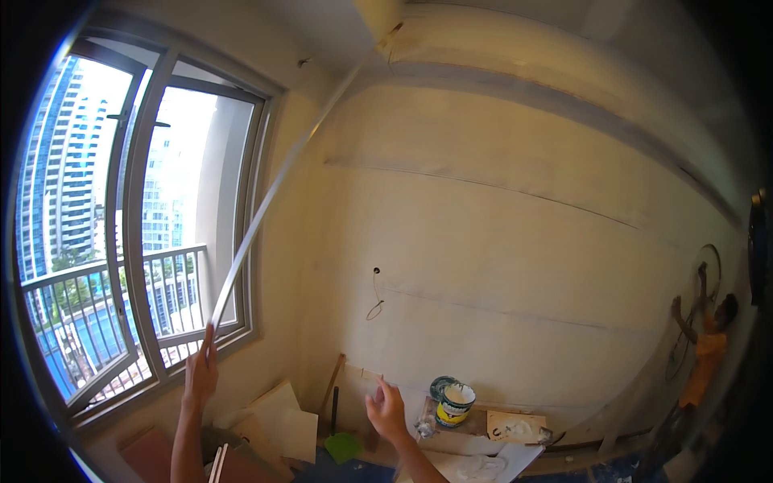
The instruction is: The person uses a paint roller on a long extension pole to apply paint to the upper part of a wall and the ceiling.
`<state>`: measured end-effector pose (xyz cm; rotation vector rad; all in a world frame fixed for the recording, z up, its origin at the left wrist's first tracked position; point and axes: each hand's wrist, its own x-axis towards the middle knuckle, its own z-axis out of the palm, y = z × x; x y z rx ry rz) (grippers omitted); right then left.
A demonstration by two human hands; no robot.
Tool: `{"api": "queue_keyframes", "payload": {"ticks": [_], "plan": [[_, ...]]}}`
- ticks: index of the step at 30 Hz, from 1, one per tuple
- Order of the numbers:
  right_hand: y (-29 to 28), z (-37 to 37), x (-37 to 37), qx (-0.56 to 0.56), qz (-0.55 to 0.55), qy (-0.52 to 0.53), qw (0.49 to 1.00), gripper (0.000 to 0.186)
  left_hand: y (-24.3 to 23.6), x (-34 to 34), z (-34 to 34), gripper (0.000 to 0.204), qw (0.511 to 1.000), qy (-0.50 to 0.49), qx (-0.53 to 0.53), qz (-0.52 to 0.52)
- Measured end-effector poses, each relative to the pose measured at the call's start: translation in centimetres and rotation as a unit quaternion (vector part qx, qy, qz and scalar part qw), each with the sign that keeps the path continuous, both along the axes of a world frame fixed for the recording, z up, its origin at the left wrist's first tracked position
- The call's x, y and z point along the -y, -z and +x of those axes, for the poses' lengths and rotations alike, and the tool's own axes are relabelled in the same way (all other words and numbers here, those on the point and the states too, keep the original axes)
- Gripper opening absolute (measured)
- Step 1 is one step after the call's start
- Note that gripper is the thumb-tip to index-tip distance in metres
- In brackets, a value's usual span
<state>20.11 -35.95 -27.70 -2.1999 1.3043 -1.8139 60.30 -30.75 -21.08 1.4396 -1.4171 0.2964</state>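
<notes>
My left hand point(201, 373) is closed around the lower end of a long, thin, pale strip point(278, 177). The strip slants up and to the right, past the window frame, and its far end reaches the ceiling corner beside the beam. I cannot tell what kind of strip it is. My right hand point(388, 410) is raised at the lower middle, its index finger stretched upward, with nothing visible in it. Behind it and to its right stands an open paint tub point(456, 405) with white and yellow sides and pale stuff at its rim.
Leaning boards point(294, 435) and a green dustpan point(344, 447) lie low on the left. A board smeared with filler point(517, 427) is beside the tub. Wires point(375, 310) hang from the wall. A window sash point(88, 217) stands open. Another person point(708, 354) reaches up at the far right wall.
</notes>
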Motion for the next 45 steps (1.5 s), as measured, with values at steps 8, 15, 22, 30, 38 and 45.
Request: {"api": "queue_keyframes", "payload": {"ticks": [8, 15, 22, 30, 38, 45], "plan": [[6.5, -4.3, -4.9, -0.023, 0.103, 0.084, 0.991, 0.044, -9.9, 0.1, 4.8, 0.051, 0.999, -0.019, -0.015, 0.049], [7.9, -2.8, -8.4, -0.008, 0.114, 0.081, 0.99, 0.036, -8.7, -3.1, 7.3, 0.057, 0.995, -0.075, 0.069, -0.007], [9.0, -5.6, -9.6, -0.027, 0.134, 0.121, 0.983, 0.033, -1.3, -9.2, 5.8, 0.06, 0.999, -0.047, 0.018, 0.02], [5.7, -3.0, -9.0, -0.006, 0.167, 0.069, 0.984, 0.032, -14.7, -2.4, 7.2, 0.059, 0.996, -0.049, 0.071, 0.005], [6.1, -1.5, -10.6, -0.002, 0.21, 0.041, 0.977, 0.032, 0.7, -5.8, 10.1, 0.067, 0.988, -0.07, 0.132, -0.033], [7.5, -3.9, -11.5, 0.001, 0.216, 0.094, 0.972, 0.031, 12.4, -14.4, 8.8, 0.066, 0.994, -0.055, 0.081, 0.04]]}}
